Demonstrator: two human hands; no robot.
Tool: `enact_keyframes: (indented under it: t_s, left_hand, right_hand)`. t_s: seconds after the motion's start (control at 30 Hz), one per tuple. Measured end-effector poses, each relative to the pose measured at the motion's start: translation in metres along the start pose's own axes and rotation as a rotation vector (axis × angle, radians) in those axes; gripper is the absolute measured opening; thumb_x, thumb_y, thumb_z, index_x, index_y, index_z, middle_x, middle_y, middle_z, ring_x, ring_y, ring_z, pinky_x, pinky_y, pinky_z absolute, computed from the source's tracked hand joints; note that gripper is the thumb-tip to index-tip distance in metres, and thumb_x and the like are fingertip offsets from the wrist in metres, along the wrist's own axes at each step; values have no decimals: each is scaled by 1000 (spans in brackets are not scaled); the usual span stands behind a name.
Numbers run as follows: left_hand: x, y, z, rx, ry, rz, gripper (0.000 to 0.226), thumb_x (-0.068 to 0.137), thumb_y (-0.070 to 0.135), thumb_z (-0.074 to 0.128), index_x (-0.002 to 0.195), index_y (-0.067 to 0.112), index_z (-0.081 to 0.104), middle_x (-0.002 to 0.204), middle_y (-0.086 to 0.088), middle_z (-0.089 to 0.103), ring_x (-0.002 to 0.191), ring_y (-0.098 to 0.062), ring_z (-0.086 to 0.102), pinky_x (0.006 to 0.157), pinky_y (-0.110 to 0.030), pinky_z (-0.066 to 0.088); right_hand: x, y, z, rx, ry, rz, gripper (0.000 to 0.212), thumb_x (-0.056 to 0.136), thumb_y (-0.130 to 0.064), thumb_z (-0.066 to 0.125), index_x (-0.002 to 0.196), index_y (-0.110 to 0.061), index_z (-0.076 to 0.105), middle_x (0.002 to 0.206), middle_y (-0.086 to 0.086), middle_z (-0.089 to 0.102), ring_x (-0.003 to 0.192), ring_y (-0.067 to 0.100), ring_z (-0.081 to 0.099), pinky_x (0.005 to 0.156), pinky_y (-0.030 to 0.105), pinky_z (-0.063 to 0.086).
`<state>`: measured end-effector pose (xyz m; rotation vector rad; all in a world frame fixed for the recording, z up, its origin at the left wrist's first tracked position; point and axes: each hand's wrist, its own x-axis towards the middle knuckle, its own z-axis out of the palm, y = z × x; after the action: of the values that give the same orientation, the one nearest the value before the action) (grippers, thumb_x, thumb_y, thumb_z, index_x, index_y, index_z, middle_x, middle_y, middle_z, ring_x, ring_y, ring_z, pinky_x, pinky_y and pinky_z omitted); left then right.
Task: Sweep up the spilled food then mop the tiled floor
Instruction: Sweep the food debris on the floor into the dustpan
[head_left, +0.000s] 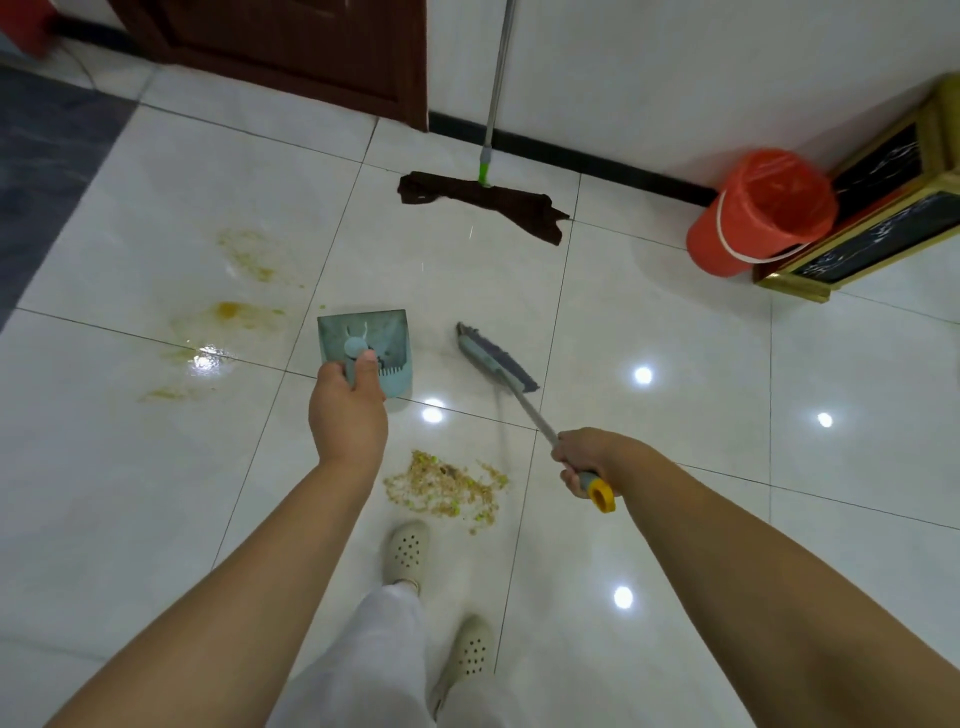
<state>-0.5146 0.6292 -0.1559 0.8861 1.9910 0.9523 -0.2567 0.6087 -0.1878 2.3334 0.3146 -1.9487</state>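
Left hand (347, 410) gripping teal plastic dustpan (366, 349), right hand (584, 457) clenching grey-headed metal broom (496, 364); both raised beyond crumbly brown-green spilled food pile (447, 486), seemingly readying another sweep.

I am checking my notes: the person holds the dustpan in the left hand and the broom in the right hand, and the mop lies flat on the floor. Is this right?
Not quite. The head view shows the mop standing, its handle leaning against the wall, only its cloth on the floor. The left hand does hold the dustpan, the right hand the broom.
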Motion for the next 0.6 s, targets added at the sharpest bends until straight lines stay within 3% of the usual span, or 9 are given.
enact_keyframes:
  t_s: [0.27,0.4,0.6]
  left_hand:
    - [-61,-25,-20,-20,67,-3,38,95,47,42,86,11,48,69,3,57,68,-23,56,64,-33,47]
    - [-96,-35,-31,-21,77,-5,41,95,48,41,91,8,51,84,-10,63,76,-29,61,71,-41,51]
    - [-133,-44,-59,-16,145,-7,48,97,44,41,103,-1,56,96,-17,66,85,-33,63,70,-36,49]
  right_hand:
    - [-20,93,13,-193,-50,-10,17,97,-8,42,112,-14,46,69,6,42,44,11,38,38,13,35]
    - [-34,140,8,-170,-83,-14,28,95,-9,45,121,-18,51,67,5,43,37,8,39,39,13,35]
    - [-56,172,-22,66,-82,-81,39,95,-6,46,132,-17,50,56,5,41,31,8,36,33,12,33]
